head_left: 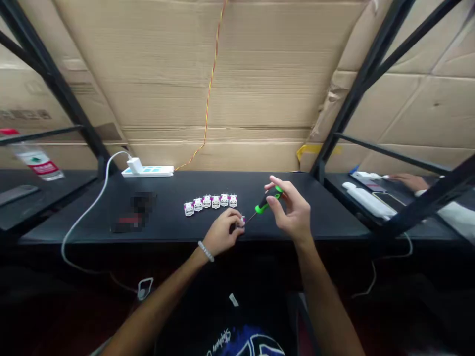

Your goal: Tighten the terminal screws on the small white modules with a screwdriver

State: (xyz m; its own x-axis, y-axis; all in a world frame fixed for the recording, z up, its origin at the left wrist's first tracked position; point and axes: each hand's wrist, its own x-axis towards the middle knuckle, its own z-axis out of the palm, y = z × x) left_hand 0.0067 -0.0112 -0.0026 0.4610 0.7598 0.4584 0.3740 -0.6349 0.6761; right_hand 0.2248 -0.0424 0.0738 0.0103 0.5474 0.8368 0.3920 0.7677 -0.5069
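Observation:
My left hand (226, 230) is closed on a small white and purple part (242, 219) near the desk's front edge, its fingers hiding much of it. A green and black screwdriver (269, 199) is gripped in my right hand (291, 210). The thin shaft slants down to the left, and its tip meets or nearly meets the part; I cannot tell which. Beyond my left hand lies a row of several similar white and purple parts (211, 201), with thin pins along their far side.
A white power strip (159, 171) with a plugged-in charger (135, 164) lies at the back left. Its white cable (87, 207) hangs over the front edge. Black metal frames (328, 136) stand on both sides. At right, another person's hand (406, 181) shows on the neighbouring desk.

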